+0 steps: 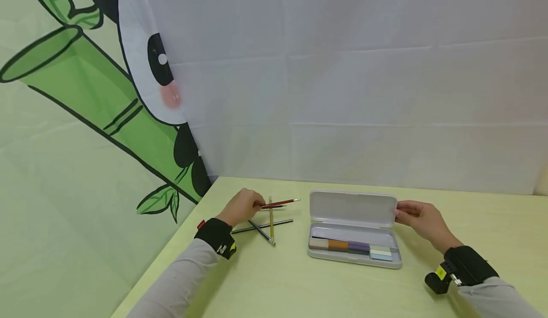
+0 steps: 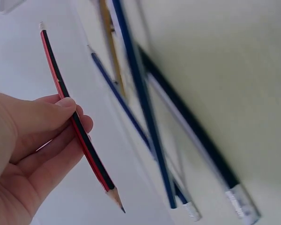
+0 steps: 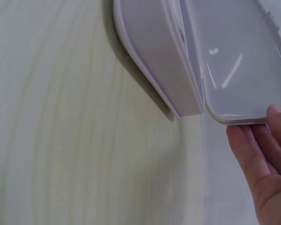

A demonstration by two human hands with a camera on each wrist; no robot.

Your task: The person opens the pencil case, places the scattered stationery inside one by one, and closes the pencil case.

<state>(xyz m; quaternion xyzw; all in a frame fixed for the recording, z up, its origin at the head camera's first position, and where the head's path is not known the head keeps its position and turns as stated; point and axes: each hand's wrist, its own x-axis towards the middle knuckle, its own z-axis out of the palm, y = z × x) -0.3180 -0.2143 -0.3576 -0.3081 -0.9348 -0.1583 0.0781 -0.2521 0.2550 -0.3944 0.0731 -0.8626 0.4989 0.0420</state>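
Observation:
My left hand (image 1: 242, 207) pinches a red and black striped pencil (image 2: 61, 84) between thumb and fingers, its white eraser end pointing right in the head view. Below it on the table lie several crossed pencils, among them a yellow pencil (image 1: 271, 223) and a dark pencil (image 2: 192, 122) with a white tip. To the right stands an open white pencil case (image 1: 312, 254), its lid (image 1: 351, 208) raised. My right hand (image 1: 421, 220) holds the lid's right edge, thumb on the inner face and fingers behind. Inside the case's front lies an eraser set or block in beige, orange, purple and pale blue (image 1: 348, 246).
The pale wooden table (image 1: 492, 223) runs back to a white cloth (image 1: 364, 94). A green cloth panel with a cartoon panda and bamboo (image 1: 85, 85) hangs at the left, along the table's left edge.

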